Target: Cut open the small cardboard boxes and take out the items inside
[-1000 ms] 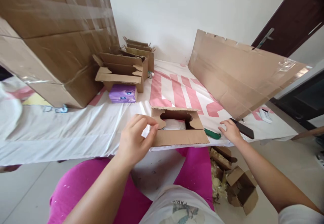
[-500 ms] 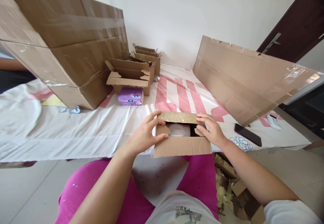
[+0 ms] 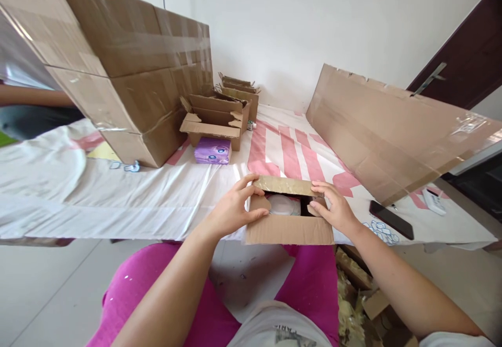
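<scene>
At the table's front edge stands a small cardboard box [image 3: 290,230], its top flaps partly open. My left hand [image 3: 236,207] grips its left end, fingers over the back corner and thumb on the short left flap. At the opposite end my right hand [image 3: 336,210] holds the box the same way, its thumb by the right flap. Through the gap in the top shows a round, pale, clear-looking item [image 3: 283,205] whose kind I cannot make out. Dark shadow hides the right part of the inside.
Taped stacked cartons [image 3: 145,96] rise on the left, a person's arm [image 3: 37,97] beyond them. Open boxes [image 3: 214,122] and a purple tissue pack [image 3: 213,151] stand behind. On the right are a cardboard panel [image 3: 392,132], a phone [image 3: 391,219] and blue-edged stickers [image 3: 381,231].
The whole view has shifted, so everything sits slightly further right in the picture. Both hands keep their hold on the box, with its flaps about the same.
</scene>
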Available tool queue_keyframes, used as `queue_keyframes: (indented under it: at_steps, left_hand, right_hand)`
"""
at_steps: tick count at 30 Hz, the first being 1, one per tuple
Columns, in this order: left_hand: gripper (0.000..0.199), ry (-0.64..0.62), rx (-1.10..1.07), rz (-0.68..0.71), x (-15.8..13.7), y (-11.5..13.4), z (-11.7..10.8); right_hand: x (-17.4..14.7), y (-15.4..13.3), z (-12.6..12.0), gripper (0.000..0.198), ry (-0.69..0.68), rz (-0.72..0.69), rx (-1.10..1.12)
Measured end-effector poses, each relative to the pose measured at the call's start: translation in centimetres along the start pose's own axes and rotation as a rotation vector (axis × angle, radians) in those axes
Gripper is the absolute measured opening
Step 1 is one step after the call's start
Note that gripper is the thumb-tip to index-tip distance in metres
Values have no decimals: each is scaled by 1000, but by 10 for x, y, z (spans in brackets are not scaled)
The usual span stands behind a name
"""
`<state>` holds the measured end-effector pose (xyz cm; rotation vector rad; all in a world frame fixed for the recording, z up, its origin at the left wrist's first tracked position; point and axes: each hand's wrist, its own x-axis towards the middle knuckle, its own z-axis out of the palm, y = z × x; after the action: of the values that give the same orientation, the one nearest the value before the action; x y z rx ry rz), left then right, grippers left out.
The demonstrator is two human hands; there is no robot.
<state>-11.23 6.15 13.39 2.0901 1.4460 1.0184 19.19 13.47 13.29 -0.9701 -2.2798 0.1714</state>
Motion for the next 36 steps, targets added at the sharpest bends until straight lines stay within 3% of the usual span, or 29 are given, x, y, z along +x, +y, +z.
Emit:
queue_keyframes:
  at_steps: [10, 17, 24, 29, 36]
  left_hand:
    - [29, -7, 32, -26, 2, 1, -2]
    - [30, -2, 31, -29, 3, 0, -2]
    - [31, 2, 28, -19, 3, -1, -2]
    - [30, 26, 35, 1, 3, -4, 0]
    - [29, 48, 65, -4, 2, -5, 3]
  right_hand:
    - [36, -13, -4, 12, -142, -55, -52]
    - [64, -21, 10, 41, -268, 77, 53]
    - [68, -13, 11, 18, -313, 141, 117]
    - [69, -14, 14, 24, -317, 106, 116]
    - [73, -22, 14, 7, -361, 76, 119]
